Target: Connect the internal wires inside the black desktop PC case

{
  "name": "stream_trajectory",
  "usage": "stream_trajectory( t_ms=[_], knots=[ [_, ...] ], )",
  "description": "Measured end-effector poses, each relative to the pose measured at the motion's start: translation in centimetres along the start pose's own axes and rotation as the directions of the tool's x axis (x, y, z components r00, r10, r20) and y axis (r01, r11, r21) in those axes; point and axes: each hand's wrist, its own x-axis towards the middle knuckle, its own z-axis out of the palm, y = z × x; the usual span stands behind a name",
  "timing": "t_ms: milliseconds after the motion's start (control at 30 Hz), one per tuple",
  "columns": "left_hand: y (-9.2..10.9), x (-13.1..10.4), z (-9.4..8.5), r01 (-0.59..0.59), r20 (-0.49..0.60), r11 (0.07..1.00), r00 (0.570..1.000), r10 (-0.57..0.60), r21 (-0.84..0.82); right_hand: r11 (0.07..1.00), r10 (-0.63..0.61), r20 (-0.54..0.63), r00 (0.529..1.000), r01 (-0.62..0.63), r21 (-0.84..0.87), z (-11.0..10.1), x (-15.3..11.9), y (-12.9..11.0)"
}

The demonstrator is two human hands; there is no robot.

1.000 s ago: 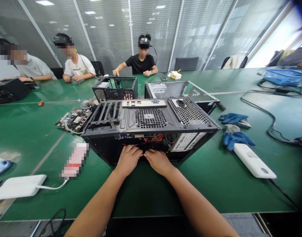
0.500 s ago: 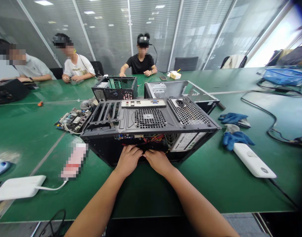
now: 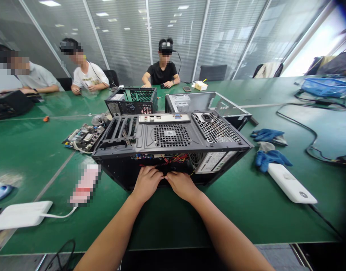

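Observation:
A black computer case lies before me with its rear panel, fan grille and port strip facing up. Its near side is open, showing red and yellow wires and a power supply with a white label. My left hand reaches into this opening, fingers bent and close together. Beside it is my right hand, its fingers curled too, with the two hands' thumbs nearly touching. The fingertips of both hands are hidden in the dark interior, so whatever they grip cannot be made out.
Two more cases stand behind. A circuit board lies left, near a phone cabled to a white power bank. Blue gloves and another white power bank lie right. Several people sit around the table.
My hands and the case have hardly moved. Across the table, the person in black has drawn one arm inward, and a small dark object now shows by their hands.

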Motion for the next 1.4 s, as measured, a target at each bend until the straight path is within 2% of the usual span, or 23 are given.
stream_trajectory(
  t_ms=[400, 733, 1200, 1400],
  knots=[
    [0.13, 0.09, -0.20, -0.049, -0.093, 0.999, 0.995, 0.047, -0.020, 1.000, -0.016, 0.020, 1.000, 0.016, 0.010, 0.12, -0.01, 0.13],
    [0.22, 0.13, -0.11, -0.006, 0.012, 1.000, 1.000, 0.006, -0.002, 1.000, 0.008, 0.020, 1.000, -0.007, -0.023, -0.12, -0.05, -0.16],
    [0.34, 0.00, -0.26, 0.018, 0.040, 1.000, 0.999, -0.018, 0.000, 1.000, -0.008, -0.004, 1.000, 0.008, 0.003, 0.17, -0.16, 0.15],
    [0.29, 0.05, -0.17, 0.030, 0.055, 0.999, 0.998, -0.031, 0.017, 1.000, 0.000, 0.037, 0.999, 0.000, 0.005, -0.13, -0.07, 0.01]
  ],
)
